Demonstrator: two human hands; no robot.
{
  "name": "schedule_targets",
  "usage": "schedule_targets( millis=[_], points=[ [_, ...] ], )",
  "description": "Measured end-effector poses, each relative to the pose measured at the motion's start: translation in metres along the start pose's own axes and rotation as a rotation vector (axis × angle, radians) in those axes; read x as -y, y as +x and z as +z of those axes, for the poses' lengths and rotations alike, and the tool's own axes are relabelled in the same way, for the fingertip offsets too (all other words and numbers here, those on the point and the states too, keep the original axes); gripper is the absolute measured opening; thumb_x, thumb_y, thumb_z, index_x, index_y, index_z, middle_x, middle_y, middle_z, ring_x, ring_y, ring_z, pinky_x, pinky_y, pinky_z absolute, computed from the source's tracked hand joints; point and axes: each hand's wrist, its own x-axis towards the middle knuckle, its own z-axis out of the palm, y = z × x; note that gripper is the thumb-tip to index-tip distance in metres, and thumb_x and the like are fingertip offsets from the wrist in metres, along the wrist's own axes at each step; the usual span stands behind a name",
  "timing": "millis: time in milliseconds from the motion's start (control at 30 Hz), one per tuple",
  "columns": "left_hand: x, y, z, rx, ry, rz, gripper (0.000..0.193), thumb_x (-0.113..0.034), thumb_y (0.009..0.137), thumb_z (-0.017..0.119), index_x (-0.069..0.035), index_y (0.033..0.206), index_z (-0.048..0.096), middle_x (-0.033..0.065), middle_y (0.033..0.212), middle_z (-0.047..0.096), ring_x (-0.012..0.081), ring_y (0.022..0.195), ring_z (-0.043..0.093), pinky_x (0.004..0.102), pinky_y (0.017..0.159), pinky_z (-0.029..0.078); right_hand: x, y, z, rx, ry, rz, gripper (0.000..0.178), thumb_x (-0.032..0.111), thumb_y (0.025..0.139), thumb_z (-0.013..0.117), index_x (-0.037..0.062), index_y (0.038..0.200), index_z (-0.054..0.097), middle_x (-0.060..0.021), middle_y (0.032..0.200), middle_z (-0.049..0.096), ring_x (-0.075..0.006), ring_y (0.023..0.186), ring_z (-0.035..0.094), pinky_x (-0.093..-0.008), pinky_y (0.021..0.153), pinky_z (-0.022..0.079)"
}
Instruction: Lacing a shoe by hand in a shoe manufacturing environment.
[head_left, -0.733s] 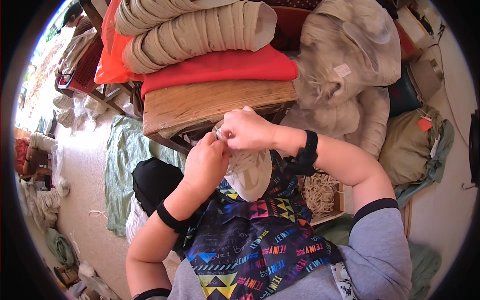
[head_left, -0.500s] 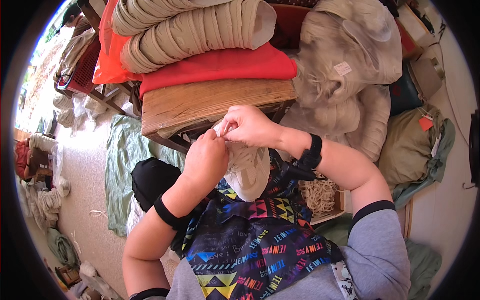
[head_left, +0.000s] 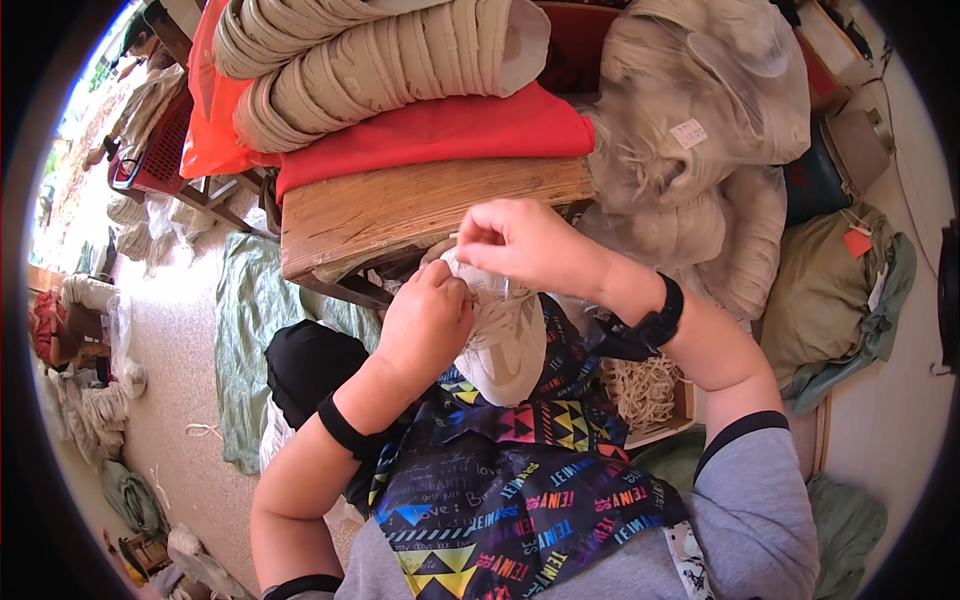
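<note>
Your pale shoe (head_left: 505, 360) sits over your lap, against the patterned apron (head_left: 520, 490), toe pointing back at you and the other end up near the front edge of the wooden desk (head_left: 420, 210). Probable reason: the laced front faces up, within easy reach of both hands. Whether a sole is fitted cannot be told from here.

Left hand (head_left: 430, 312): fingers folded at the shoe's upper left side, seemingly gripping its edge. Judged function: an anchor, since the lap alone would let the shoe turn.

Right hand (head_left: 525, 245): arched over the upper end, thumb and fingertips drawn together in a pinch, apparently on a lace; the fingers hide most of it. The raised wrist leaves the lacing (head_left: 500, 322) below partly in sight.

Surroundings: on the desk, a red cloth (head_left: 440, 140) lies under nested rows of beige shoe uppers (head_left: 400, 75). The cloth likely shields them from the wood; nesting saves room. A strip of wood shows between cloth and front edge.

By your right side, an open box (head_left: 686, 405) holds loose pale cords (head_left: 640, 390), presumably placed there for a short reach. Beyond the desk's right end, clear plastic bags (head_left: 690, 200) hold more pale pieces, bundled perhaps against dust.
</note>
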Motion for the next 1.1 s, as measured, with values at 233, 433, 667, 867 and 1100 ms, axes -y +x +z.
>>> schedule_targets(
  millis=[233, 433, 667, 867, 1100],
  points=[
    [-0.003, -0.006, -0.005, -0.053, -0.139, -0.135, 0.007, -0.007, 0.074, 0.066, -0.002, 0.073, 0.061, 0.0135, 0.082, 0.055, 0.0339, 0.08, 0.059, 0.042, 0.07, 0.051, -0.008, -0.041, 0.013, -0.058, -0.409, 0.008, 0.01, 0.014, 0.084, 0.062, 0.0056, 0.089, 0.061, -0.0104, 0.083, 0.06, -0.0293, 0.074, 0.061, -0.0379, 0.067, 0.049],
    [-0.004, -0.005, 0.003, -0.042, 0.086, -0.057, 0.006, -0.009, 0.074, 0.063, -0.004, 0.077, 0.063, 0.0119, 0.085, 0.056, 0.0299, 0.083, 0.059, 0.0423, 0.072, 0.05, -0.008, -0.045, 0.01, -0.064, -0.41, -0.08, 0.009, 0.013, 0.084, 0.062, 0.0054, 0.088, 0.06, -0.0109, 0.085, 0.057, -0.0305, 0.075, 0.06, -0.0394, 0.066, 0.049],
    [-0.003, 0.001, 0.008, 0.044, 0.05, -0.02, 0.008, -0.012, 0.075, 0.063, -0.005, 0.079, 0.063, 0.0128, 0.088, 0.058, 0.0291, 0.085, 0.06, 0.0382, 0.072, 0.047, -0.012, -0.048, 0.027, -0.067, -0.647, -0.173, 0.008, 0.011, 0.08, 0.063, 0.0053, 0.084, 0.059, -0.0123, 0.083, 0.059, -0.0318, 0.075, 0.062, -0.0412, 0.063, 0.051],
    [-0.008, -0.006, -0.007, -0.088, 0.12, -0.068, 0.013, -0.013, 0.071, 0.071, -0.006, 0.079, 0.062, 0.009, 0.092, 0.051, 0.0289, 0.092, 0.052, 0.0407, 0.076, 0.04, -0.014, -0.051, 0.036, -0.044, -0.913, -0.15, 0.008, 0.01, 0.079, 0.058, 0.0035, 0.083, 0.058, -0.0132, 0.082, 0.061, -0.0289, 0.073, 0.066, -0.0394, 0.06, 0.053],
    [-0.006, -0.005, 0.013, -0.166, -0.02, -0.101, 0.01, -0.008, 0.071, 0.07, -0.004, 0.076, 0.062, 0.0101, 0.092, 0.05, 0.0317, 0.09, 0.048, 0.042, 0.078, 0.041, -0.013, -0.056, 0.045, -0.133, -0.777, 0.037, 0.015, 0.015, 0.084, 0.065, 0.0029, 0.085, 0.056, -0.0149, 0.084, 0.059, -0.0325, 0.077, 0.063, -0.0415, 0.064, 0.052]
  ],
)
